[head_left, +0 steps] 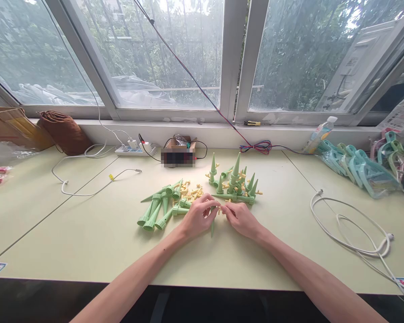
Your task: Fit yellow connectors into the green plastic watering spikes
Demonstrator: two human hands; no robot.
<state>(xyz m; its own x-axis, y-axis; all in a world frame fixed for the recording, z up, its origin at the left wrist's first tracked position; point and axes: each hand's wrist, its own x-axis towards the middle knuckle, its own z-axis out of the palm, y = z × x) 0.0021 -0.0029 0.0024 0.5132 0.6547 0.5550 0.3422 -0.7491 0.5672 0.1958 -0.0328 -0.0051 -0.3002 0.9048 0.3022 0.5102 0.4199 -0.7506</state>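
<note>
My left hand [199, 216] is closed around a green plastic cone spike [212, 224] whose tip points down toward me. My right hand [239, 218] meets it at the spike's top, fingers pinched on a small yellow piece [222, 209]. To the left lies a pile of green spikes [158, 208] on their sides. Loose small yellow parts [191, 190] are scattered just beyond my hands. Behind my right hand, several green spikes stand upright [234, 181] with yellow parts fitted.
The pale green table [87, 224] runs under a window. A power strip [134, 149] and small box [179, 154] sit at the back. White cables lie at left [84, 194] and right [350, 229]. Bags of teal plastic items [357, 168] are at far right; a brown bag [64, 131] at back left.
</note>
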